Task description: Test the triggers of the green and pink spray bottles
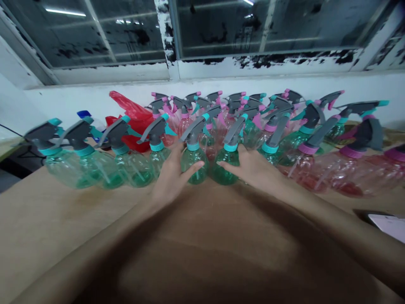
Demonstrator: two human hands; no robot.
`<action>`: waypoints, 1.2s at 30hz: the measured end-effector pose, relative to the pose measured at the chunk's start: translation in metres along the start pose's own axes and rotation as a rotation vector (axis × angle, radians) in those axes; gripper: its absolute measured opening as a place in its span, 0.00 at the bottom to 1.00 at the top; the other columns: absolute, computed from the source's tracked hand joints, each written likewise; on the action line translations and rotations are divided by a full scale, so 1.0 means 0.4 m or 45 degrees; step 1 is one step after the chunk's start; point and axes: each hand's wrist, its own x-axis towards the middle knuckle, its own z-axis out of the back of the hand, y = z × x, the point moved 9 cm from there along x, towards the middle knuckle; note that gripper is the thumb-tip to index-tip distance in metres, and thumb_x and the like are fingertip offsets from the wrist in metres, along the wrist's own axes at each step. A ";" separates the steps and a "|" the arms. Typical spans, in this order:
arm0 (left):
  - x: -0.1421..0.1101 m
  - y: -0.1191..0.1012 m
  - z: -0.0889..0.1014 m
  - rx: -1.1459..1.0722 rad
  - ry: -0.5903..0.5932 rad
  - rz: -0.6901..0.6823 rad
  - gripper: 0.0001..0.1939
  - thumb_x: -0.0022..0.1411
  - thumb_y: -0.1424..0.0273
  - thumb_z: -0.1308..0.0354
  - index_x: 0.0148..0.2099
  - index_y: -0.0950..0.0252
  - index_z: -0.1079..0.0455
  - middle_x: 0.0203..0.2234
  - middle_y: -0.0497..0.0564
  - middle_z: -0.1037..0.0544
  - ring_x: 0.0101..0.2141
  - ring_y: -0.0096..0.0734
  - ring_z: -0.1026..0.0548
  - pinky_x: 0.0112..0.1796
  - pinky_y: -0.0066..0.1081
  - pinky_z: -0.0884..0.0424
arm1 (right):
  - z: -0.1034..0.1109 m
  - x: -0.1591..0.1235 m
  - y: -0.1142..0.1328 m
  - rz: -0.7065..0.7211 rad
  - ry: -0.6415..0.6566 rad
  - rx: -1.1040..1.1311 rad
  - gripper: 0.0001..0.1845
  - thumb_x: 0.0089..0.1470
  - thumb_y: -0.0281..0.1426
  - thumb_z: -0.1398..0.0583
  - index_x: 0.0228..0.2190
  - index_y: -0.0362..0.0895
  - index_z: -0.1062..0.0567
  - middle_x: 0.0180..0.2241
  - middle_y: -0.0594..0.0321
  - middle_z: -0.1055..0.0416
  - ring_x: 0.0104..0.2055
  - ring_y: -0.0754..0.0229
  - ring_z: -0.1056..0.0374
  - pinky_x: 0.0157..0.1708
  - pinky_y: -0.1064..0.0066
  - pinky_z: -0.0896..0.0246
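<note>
Two green spray bottles stand side by side in the front row, each with a grey trigger head and a turquoise collar. My left hand (174, 171) is closed round the left side of one green spray bottle (194, 162), thumb across its front. Round the right side of the other green bottle (225, 171) my right hand (251, 166) is wrapped, its thumb also in front. The fingers behind both bottles are hidden. Both bottles are upright on the table, with a narrow gap between them.
More green bottles (134, 169) line the left, and pink bottles (311, 171) the right. Several others are crowded behind. A red plastic bag (136, 116) lies at back left. A phone-like flat object (387, 226) rests at the right on the wooden table (209, 240). Windows rise behind.
</note>
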 end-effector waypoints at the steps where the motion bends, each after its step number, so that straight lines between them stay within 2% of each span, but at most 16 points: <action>1: -0.006 0.000 0.001 0.017 -0.003 0.009 0.32 0.59 0.59 0.44 0.61 0.62 0.50 0.57 0.59 0.36 0.57 0.43 0.38 0.54 0.42 0.41 | 0.001 0.000 0.002 0.005 -0.004 0.008 0.34 0.51 0.51 0.49 0.45 0.33 0.34 0.28 0.48 0.29 0.30 0.48 0.31 0.24 0.62 0.42; 6: -0.021 0.014 -0.001 0.073 0.024 0.054 0.36 0.58 0.60 0.43 0.63 0.65 0.53 0.59 0.62 0.39 0.58 0.45 0.41 0.55 0.45 0.42 | -0.004 0.008 0.011 0.037 -0.012 0.036 0.34 0.52 0.51 0.50 0.44 0.33 0.34 0.29 0.48 0.29 0.31 0.48 0.31 0.24 0.63 0.42; 11: -0.051 0.010 0.010 0.037 0.048 -0.010 0.34 0.60 0.62 0.45 0.64 0.57 0.55 0.62 0.56 0.45 0.60 0.43 0.44 0.57 0.46 0.44 | -0.010 0.011 0.010 0.052 -0.015 0.051 0.36 0.52 0.51 0.51 0.47 0.31 0.35 0.32 0.45 0.29 0.33 0.47 0.31 0.26 0.62 0.40; 15: -0.103 0.003 0.037 0.031 0.052 0.040 0.31 0.61 0.62 0.46 0.63 0.56 0.53 0.60 0.56 0.41 0.59 0.44 0.42 0.56 0.47 0.42 | -0.006 -0.002 0.010 0.053 -0.012 0.046 0.39 0.53 0.52 0.51 0.51 0.30 0.38 0.34 0.43 0.28 0.34 0.45 0.31 0.28 0.60 0.39; 18: -0.133 -0.011 0.049 0.049 0.069 0.098 0.27 0.61 0.62 0.47 0.61 0.55 0.48 0.56 0.53 0.37 0.56 0.45 0.38 0.55 0.49 0.41 | -0.001 -0.025 0.013 0.058 -0.012 0.032 0.40 0.53 0.53 0.52 0.51 0.29 0.38 0.36 0.41 0.28 0.35 0.44 0.30 0.28 0.59 0.38; 22: -0.139 -0.066 0.014 -0.168 0.225 0.050 0.27 0.59 0.63 0.44 0.59 0.54 0.46 0.57 0.50 0.37 0.57 0.41 0.39 0.58 0.46 0.45 | 0.006 -0.080 0.026 0.114 -0.025 0.016 0.41 0.52 0.54 0.52 0.51 0.30 0.38 0.41 0.37 0.31 0.37 0.41 0.31 0.28 0.57 0.38; 26: -0.114 -0.124 -0.042 -0.289 0.352 0.025 0.34 0.56 0.60 0.41 0.61 0.54 0.50 0.61 0.52 0.42 0.59 0.43 0.42 0.58 0.46 0.44 | 0.018 -0.163 0.056 0.246 -0.043 0.045 0.35 0.54 0.51 0.52 0.49 0.34 0.37 0.43 0.42 0.31 0.37 0.42 0.30 0.27 0.58 0.37; 29: -0.092 -0.171 -0.073 -0.335 0.379 0.020 0.37 0.53 0.60 0.38 0.61 0.56 0.50 0.57 0.55 0.37 0.55 0.46 0.37 0.54 0.48 0.39 | 0.019 -0.220 0.079 0.335 -0.038 0.099 0.28 0.54 0.49 0.50 0.45 0.38 0.34 0.42 0.47 0.31 0.37 0.45 0.30 0.28 0.59 0.35; 32: -0.079 -0.216 -0.090 -0.429 0.374 -0.013 0.29 0.54 0.62 0.39 0.57 0.58 0.43 0.46 0.53 0.27 0.46 0.43 0.28 0.48 0.44 0.32 | 0.017 -0.259 0.100 0.443 -0.095 0.174 0.32 0.52 0.52 0.49 0.47 0.40 0.35 0.44 0.49 0.32 0.43 0.46 0.32 0.33 0.58 0.34; 36: -0.075 -0.233 -0.103 -0.480 0.338 -0.017 0.15 0.58 0.66 0.44 0.47 0.62 0.36 0.34 0.51 0.25 0.37 0.38 0.26 0.39 0.39 0.27 | 0.011 -0.276 0.094 0.427 -0.223 0.235 0.38 0.46 0.58 0.47 0.45 0.39 0.34 0.43 0.46 0.32 0.46 0.44 0.35 0.37 0.55 0.34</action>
